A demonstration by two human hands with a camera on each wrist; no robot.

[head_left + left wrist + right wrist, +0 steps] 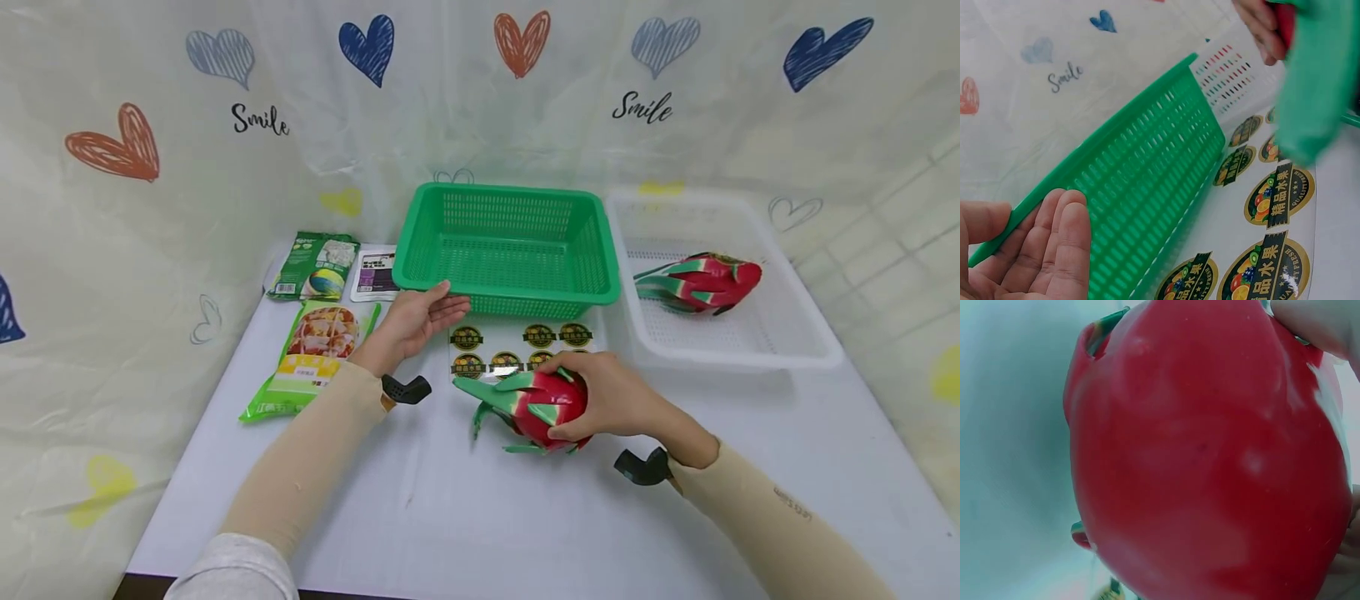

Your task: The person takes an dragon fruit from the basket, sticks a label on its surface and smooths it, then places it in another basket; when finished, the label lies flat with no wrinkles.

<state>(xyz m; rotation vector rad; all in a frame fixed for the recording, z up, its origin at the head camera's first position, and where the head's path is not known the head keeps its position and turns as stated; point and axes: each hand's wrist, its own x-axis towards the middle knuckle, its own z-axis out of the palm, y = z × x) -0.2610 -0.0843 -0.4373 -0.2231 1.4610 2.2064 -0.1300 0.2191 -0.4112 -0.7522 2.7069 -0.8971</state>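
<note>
My right hand (611, 396) grips a red dragon fruit (551, 408) with long green scales, held over the table in front of the sticker sheet. The fruit's smooth red end (1210, 456) fills most of the right wrist view. At the front left corner of a green plastic basket (506, 302), my left hand (412, 325) holds the rim, thumb on top and fingers below. That rim (1091, 147) runs between thumb and fingers in the left wrist view. No items show inside the green basket. Black and gold round stickers (467, 337) lie on a sheet before it.
A white basket (720, 358) at the right holds another dragon fruit (701, 283). To the left lie a green packet (315, 267), a white and purple packet (373, 275) and a bright green food bag (318, 350). A patterned curtain (450, 108) stands behind the table.
</note>
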